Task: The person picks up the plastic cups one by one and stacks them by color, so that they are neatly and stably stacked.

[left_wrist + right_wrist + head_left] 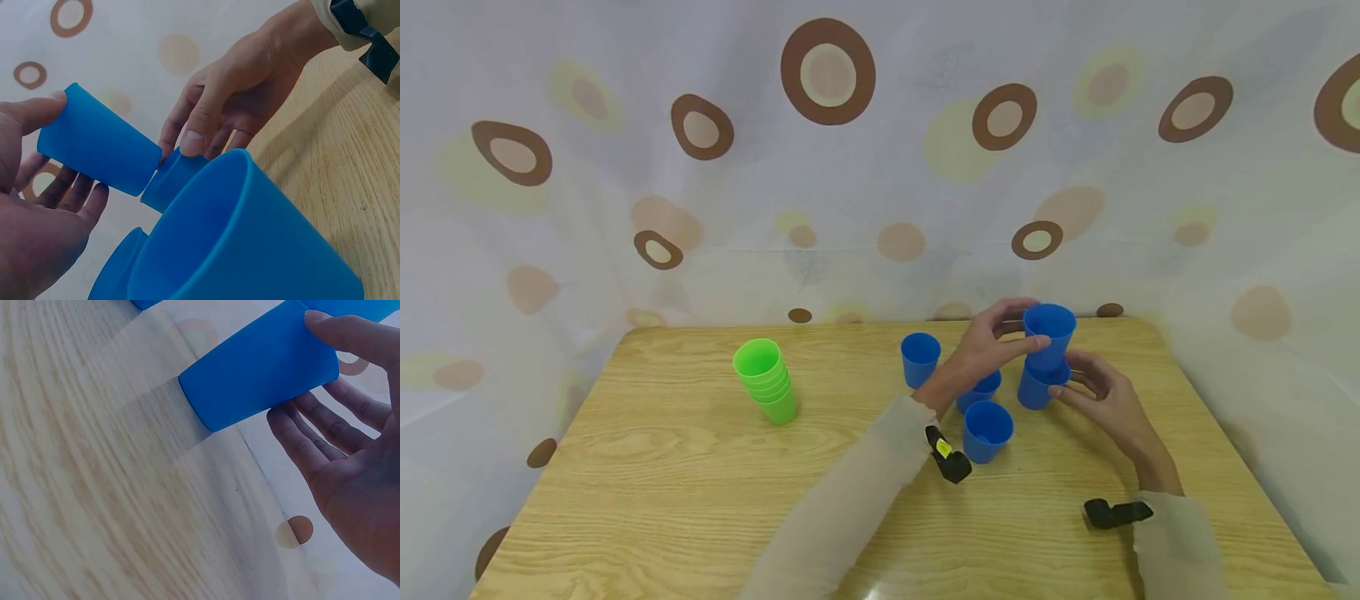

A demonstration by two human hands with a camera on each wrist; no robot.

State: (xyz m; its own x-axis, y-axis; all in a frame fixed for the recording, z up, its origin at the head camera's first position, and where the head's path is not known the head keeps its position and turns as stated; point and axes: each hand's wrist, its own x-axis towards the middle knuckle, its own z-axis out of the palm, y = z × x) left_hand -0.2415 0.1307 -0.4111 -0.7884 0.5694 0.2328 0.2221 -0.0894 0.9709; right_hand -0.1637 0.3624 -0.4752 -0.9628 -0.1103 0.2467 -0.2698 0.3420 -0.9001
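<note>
My left hand (988, 342) grips a blue cup (1049, 333) between thumb and fingers, mouth up. Directly below it, another blue cup (1036, 392) stands upright on the table, and the raised cup's base is at its mouth. Thumb and fingers of my right hand (1111, 404) hold this lower cup near its rim. In the left wrist view the upper cup (100, 144) meets the lower cup's rim; how far it reaches inside, I cannot tell. The right wrist view shows the lower cup (262, 372) with its base on the wood.
Three more blue cups stand upright left of the held pair: one at the back (921, 360), one partly behind my left wrist (977, 395), one in front (987, 433). A stack of nested green cups (767, 383) leans on the wooden table (662, 483). A patterned curtain (850, 183) hangs behind.
</note>
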